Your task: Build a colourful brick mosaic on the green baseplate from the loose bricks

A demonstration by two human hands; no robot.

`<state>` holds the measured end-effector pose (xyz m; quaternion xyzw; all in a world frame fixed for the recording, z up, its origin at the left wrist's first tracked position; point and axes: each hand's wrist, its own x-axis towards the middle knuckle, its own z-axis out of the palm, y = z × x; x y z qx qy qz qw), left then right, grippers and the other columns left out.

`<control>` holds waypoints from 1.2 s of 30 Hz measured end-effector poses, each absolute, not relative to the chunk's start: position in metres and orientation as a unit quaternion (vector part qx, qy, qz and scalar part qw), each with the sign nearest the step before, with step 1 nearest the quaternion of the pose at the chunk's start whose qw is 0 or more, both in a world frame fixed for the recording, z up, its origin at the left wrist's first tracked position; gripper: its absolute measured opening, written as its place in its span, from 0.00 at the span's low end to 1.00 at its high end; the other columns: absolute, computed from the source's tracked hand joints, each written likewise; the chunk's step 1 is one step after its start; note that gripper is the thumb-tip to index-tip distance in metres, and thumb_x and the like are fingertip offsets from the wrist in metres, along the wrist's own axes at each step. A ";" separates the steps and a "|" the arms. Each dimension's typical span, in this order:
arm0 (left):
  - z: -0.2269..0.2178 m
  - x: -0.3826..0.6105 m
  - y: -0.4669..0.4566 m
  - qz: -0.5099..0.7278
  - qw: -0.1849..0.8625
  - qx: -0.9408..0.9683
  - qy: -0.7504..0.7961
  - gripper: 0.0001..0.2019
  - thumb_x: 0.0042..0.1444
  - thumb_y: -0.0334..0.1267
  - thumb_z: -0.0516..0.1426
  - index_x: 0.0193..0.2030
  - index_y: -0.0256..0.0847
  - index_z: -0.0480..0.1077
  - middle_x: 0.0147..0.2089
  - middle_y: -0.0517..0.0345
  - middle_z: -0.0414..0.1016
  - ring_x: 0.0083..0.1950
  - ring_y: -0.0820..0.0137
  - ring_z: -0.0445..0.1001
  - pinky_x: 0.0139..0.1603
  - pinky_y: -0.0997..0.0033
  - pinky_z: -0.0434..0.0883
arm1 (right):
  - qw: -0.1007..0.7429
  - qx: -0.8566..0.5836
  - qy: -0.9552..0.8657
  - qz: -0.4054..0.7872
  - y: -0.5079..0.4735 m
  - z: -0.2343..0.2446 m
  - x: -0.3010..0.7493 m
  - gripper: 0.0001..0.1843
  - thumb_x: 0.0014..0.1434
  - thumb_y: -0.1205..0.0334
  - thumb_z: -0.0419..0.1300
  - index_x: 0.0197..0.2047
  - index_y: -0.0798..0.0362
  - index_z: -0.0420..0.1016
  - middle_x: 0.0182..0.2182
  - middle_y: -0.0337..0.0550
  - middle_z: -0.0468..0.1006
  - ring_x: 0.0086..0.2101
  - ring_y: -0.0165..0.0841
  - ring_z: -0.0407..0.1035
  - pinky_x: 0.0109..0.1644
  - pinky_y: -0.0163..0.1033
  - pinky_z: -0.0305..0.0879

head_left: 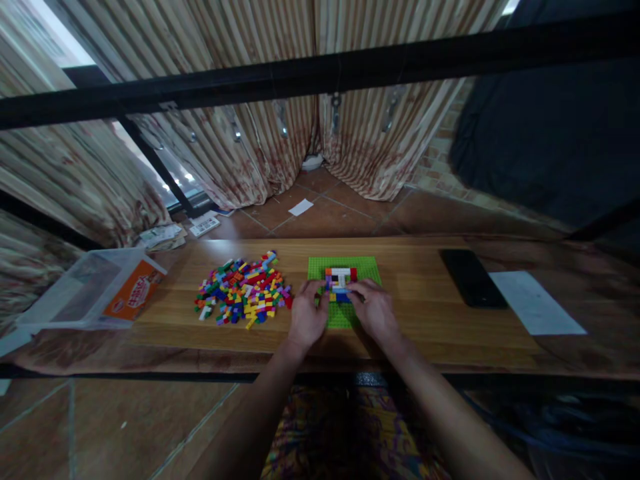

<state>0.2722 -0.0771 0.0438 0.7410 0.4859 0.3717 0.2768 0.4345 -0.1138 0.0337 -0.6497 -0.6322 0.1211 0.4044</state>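
Grip of the left hand (306, 319): fingers bent and drawn close together, tips at the left edge of the brick build (340, 279). The right hand (375, 310) has its grip set the same way, fingertips on the build's lower right edge. Whether either hand pinches a single brick or only presses on it is too small to tell.

The build sits flat on the far half of a green baseplate (367, 267), between the two hands. Its long axis runs left to right, parallel to the front edge of the tabletop (415, 313). An orange-to-red row forms its far side, with white and blue bricks nearer the person. Both palms cover the near part of the baseplate, which lies squarely in front of the person, its edges in line with the tabletop.

Just left of the baseplate lies a pile of loose bricks (243, 290) in many colours, spread flat. Further left, at the tabletop's end, a clear plastic box (75, 293) stands with an orange card (136, 291) against it. Well to the right lie a black phone (473, 278) and, beside it, a white sheet of paper (535, 303). Beyond the tabletop are a tiled floor (325, 220) and striped curtains (280, 133), crossed by a black bar (320, 73).
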 end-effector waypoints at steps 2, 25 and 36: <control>0.041 0.278 -0.075 0.371 0.283 0.745 0.477 0.10 0.58 0.32 0.53 0.45 0.42 0.73 0.45 0.53 0.75 0.48 0.67 0.73 0.53 0.64 0.71 | 0.411 -0.654 -0.622 0.126 -0.113 0.032 0.434 0.09 0.58 0.66 0.57 0.36 0.49 0.79 0.35 0.44 0.79 0.39 0.37 0.72 0.46 0.42 0.67; 0.035 0.299 -0.066 0.398 0.348 0.635 0.563 0.05 0.52 0.32 0.60 0.32 0.42 0.78 0.36 0.57 0.78 0.37 0.72 0.75 0.44 0.68 0.72 | 0.529 -0.681 -0.442 0.246 -0.104 0.018 0.433 0.11 0.52 0.53 0.62 0.32 0.50 0.82 0.34 0.45 0.82 0.36 0.38 0.74 0.43 0.42 0.68; 0.041 0.298 -0.056 0.346 0.394 0.610 0.594 0.04 0.48 0.33 0.61 0.30 0.43 0.79 0.32 0.59 0.80 0.35 0.70 0.75 0.40 0.70 0.71 | 0.533 -0.670 -0.417 0.305 -0.097 0.012 0.440 0.10 0.49 0.53 0.65 0.31 0.50 0.82 0.32 0.43 0.83 0.35 0.38 0.75 0.44 0.44 0.69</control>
